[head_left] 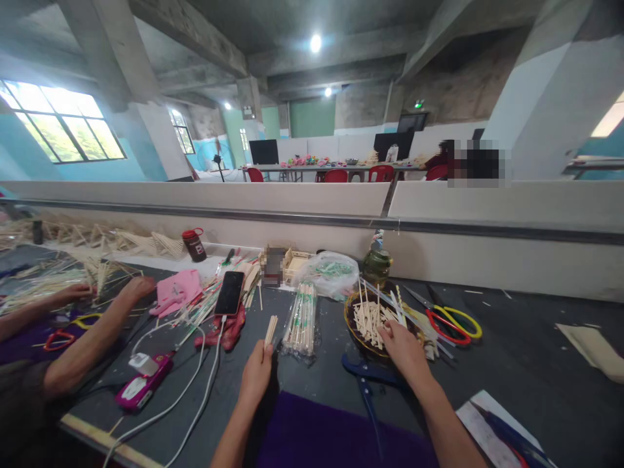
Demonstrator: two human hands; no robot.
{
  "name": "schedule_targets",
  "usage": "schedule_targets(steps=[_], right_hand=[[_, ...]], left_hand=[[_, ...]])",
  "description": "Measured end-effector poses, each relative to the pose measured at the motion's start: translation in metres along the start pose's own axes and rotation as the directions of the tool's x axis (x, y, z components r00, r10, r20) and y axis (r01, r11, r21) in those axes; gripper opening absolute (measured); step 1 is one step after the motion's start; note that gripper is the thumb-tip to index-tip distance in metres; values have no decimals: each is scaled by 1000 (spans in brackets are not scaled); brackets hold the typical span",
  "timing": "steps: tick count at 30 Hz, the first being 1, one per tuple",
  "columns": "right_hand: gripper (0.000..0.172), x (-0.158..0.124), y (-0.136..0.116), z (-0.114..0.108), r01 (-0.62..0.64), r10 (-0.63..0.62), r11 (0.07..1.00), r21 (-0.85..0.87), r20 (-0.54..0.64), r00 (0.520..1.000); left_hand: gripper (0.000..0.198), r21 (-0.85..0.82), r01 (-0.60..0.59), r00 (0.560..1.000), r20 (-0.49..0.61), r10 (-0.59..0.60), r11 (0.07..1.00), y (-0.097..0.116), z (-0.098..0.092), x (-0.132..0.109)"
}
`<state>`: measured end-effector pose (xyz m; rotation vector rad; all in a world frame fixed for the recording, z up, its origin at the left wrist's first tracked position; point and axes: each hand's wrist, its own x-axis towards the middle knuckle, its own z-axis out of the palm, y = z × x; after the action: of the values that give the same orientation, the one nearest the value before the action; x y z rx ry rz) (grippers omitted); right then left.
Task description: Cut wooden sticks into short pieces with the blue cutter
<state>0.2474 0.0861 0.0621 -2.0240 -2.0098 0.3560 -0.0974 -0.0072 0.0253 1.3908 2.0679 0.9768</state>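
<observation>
My left hand is closed around a small bundle of thin wooden sticks, held upright above the dark table. At a round basket filled with short wooden sticks, my right hand reaches over the rim. Its fingertips are pinched on a short stick in the pile; the exact grip is partly hidden. Between my hands lies a clear plastic pack of wooden sticks. Blue-handled cutters rest below the basket, beside a purple cloth.
Red and yellow scissors lie right of the basket, near a green jar. Leftward are a phone on a cable, a pink power strip and a red-lidded bottle. A co-worker's arms work at far left.
</observation>
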Motion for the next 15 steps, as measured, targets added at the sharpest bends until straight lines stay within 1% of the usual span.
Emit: schedule_targets(steps=[2, 4, 6, 8, 10, 13, 15], right_hand=[[36, 26, -3, 2, -31, 31, 999, -5, -1, 1000], [46, 44, -13, 8, -53, 53, 999, -5, -9, 999], [53, 54, -25, 16, -69, 69, 998, 3, -25, 997], [54, 58, -36, 23, -73, 74, 997, 15, -44, 996], [47, 61, -42, 29, -66, 68, 997, 30, -55, 996], [32, 66, -37, 31, -35, 38, 998, 61, -46, 998], [25, 71, -27, 29, -6, 9, 996, 87, -33, 999]], left_hand=[[32, -79, -16, 999, -38, 13, 997, 4, 4, -4], [34, -184, -49, 996, -77, 36, 982, 11, 9, -9], [35, -284, -81, 994, -91, 57, 955, 19, 14, -16], [37, -362, -91, 995, -77, 68, 928, 27, 19, -24], [37, -430, -97, 995, -58, 79, 898, 34, 23, -30], [40, -535, -101, 995, -46, 90, 839, 42, 27, -36], [43, -620, -37, 999, -20, 31, 783, 44, 29, -38]])
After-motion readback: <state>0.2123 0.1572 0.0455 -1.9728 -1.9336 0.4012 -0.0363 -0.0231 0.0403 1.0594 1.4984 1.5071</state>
